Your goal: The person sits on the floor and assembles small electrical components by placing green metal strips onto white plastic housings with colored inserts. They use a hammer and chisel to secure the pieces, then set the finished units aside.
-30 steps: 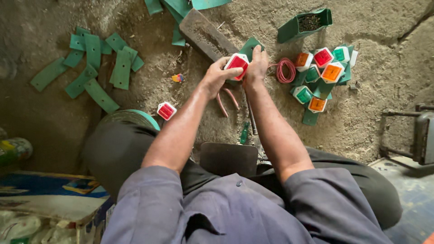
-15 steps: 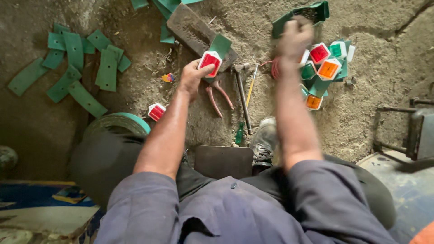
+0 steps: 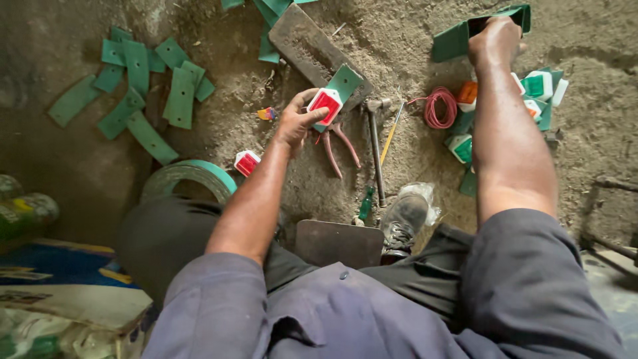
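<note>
Dusty dirt floor, left hand (image 3: 296, 123) gripping red-faced square reflector (image 3: 325, 104), right hand (image 3: 493, 41) at 1 o'clock closed on green folded plastic piece (image 3: 452, 41).

A red reflector (image 3: 325, 104) on a green strip (image 3: 342, 85) is held in the left hand (image 3: 297, 121) above pliers (image 3: 337, 147). A green box (image 3: 465, 34) is gripped by the right hand (image 3: 495, 41) on the dirt floor (image 3: 412, 40).

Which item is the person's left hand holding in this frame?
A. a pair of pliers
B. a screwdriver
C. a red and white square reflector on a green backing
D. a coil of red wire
C: the left hand grips the red and white reflector on its green backing, while the pliers, the screwdriver and the red wire coil lie on the ground.
</note>
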